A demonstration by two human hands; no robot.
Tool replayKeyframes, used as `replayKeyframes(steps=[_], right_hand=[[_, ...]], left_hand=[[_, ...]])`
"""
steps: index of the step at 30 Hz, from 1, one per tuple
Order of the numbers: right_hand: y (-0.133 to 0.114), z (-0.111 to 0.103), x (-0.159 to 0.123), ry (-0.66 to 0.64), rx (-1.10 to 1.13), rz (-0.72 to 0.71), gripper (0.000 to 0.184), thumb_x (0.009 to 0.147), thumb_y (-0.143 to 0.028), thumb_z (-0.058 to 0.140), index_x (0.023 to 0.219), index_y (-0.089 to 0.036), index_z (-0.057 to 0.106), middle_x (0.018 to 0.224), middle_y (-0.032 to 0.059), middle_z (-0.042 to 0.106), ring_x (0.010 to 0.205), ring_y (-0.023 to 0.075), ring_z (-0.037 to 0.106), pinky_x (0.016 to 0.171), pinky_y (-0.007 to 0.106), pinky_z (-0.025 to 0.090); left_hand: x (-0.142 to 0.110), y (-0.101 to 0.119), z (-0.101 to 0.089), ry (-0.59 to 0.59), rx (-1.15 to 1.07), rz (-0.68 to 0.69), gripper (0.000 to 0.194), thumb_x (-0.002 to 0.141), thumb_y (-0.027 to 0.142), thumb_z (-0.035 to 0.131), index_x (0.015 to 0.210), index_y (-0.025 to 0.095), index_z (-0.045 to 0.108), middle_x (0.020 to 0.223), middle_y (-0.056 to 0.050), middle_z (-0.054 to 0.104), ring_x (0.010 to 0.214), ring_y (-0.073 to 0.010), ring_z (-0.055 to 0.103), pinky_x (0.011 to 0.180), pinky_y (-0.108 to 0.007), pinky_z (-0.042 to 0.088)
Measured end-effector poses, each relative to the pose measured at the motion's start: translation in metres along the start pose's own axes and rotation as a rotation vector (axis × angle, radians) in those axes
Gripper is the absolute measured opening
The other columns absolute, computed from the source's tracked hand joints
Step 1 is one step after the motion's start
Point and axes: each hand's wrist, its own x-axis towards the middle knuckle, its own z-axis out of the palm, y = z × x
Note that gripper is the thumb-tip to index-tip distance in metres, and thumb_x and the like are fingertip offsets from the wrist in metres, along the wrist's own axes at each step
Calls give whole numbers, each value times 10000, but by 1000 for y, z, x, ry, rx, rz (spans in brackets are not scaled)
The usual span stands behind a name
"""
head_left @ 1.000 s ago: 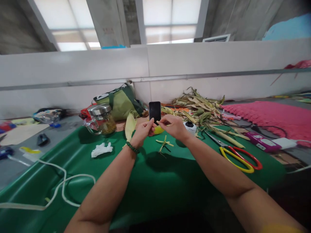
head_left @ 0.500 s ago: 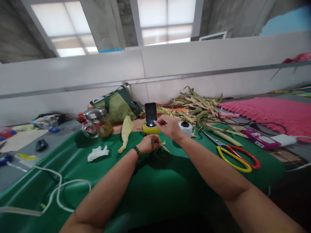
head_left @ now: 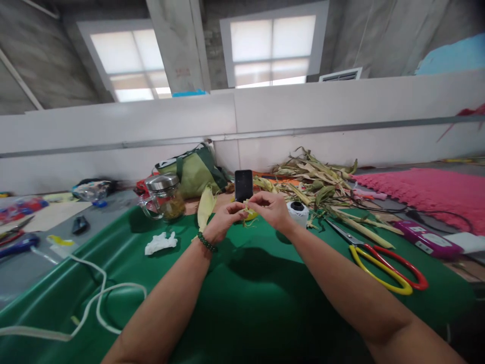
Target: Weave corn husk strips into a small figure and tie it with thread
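Both hands meet above the green cloth (head_left: pixel 261 303), fingertips pinched close together. My left hand (head_left: pixel 222 222), with a green bead bracelet at the wrist, grips a small piece of pale corn husk (head_left: pixel 246 204) with thin strands hanging down. My right hand (head_left: pixel 276 211) pinches the same piece from the other side. Fingers partly cover it. Just behind stands a dark phone (head_left: pixel 243 185), upright, with a yellow object (head_left: pixel 251 216) at its foot, mostly hidden. A white thread spool (head_left: pixel 297 216) is right of my right hand. A pale corn husk bundle (head_left: pixel 206 205) lies beyond my left wrist.
Large scissors (head_left: pixel 358 241) with red and yellow handles lie on the right. Dried husks (head_left: pixel 314 174) are heaped at the back. A glass jar (head_left: pixel 163 197), a green bag (head_left: pixel 199 174), crumpled tissue (head_left: pixel 160 243) and a white cord (head_left: pixel 99 298) are on the left.
My left hand has risen from the cloth with the husk piece. My right hand has come down to meet it and now pinches the piece too. The camera view has tilted up slightly.
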Motion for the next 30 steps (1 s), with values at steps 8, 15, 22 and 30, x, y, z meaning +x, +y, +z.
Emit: replayKeyframes(steps=[8,15,22,30], right_hand=[[4,-1,0,-38,-130,-125,126,791,-272,610,734,-183,679,761,42,711,696,148,637,631,249,495],[6,-4,1,-97,-185,-118,128,805,-211,543,796,-178,667,785,46,697,706,149,619,621,244,462],[6,-7,3,-160,-255,-76,130,803,-208,526,755,-164,638,711,30,651,636,136,559,593,237,409],[4,-9,5,-209,-175,-52,159,804,-239,544,754,-166,676,723,32,676,657,137,575,594,237,414]], left_hand=[[-3,3,6,31,-59,-11,360,535,362,833,794,143,711,693,-11,675,634,-118,609,625,-234,465],[-4,2,10,106,-111,43,398,493,385,854,797,154,743,740,-20,709,638,-135,644,662,-271,529],[-4,1,15,107,-143,13,416,472,403,856,782,151,739,721,-14,699,607,-134,637,670,-294,531],[-3,0,12,114,-125,3,341,533,376,823,755,138,720,641,17,629,530,-69,526,571,-226,485]])
